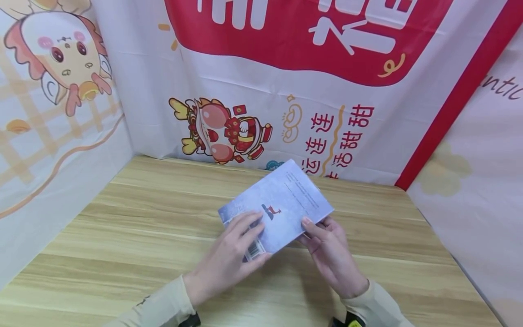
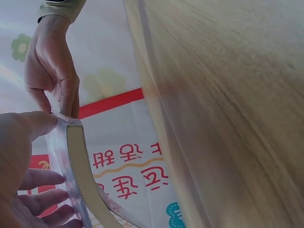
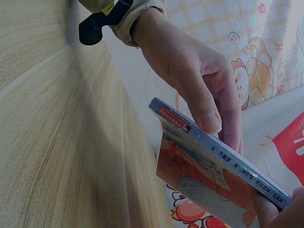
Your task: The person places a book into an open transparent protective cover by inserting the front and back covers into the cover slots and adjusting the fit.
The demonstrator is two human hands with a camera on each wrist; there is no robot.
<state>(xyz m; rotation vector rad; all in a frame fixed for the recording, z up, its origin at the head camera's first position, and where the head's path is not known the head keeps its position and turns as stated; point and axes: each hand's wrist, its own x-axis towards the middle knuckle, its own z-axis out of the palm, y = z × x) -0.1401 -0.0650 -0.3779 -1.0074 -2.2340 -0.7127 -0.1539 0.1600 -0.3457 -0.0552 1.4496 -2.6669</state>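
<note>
A thin paperback book (image 1: 292, 193) with a pale blue cover, a small red figure and a barcode is held tilted over the table. My right hand (image 1: 330, 250) grips its near right edge, thumb on the cover and fingers underneath. The left hand (image 1: 233, 250) lies on the cover's lower left part, fingers extended and spread, partly over the barcode. In the right wrist view the left thumb touches the spine (image 3: 228, 154), and an orange illustrated front cover (image 3: 190, 164) faces down. The left wrist view shows the pale page block (image 2: 88, 175) bowed, with the front cover slightly apart from it.
The wood-grain table (image 1: 135, 227) extends under both hands. Behind it hangs a white and red printed cloth (image 1: 253, 81) with cartoon figures and characters. Printed side panels (image 1: 53, 150) border the table left and right. Each wrist wears a dark strap.
</note>
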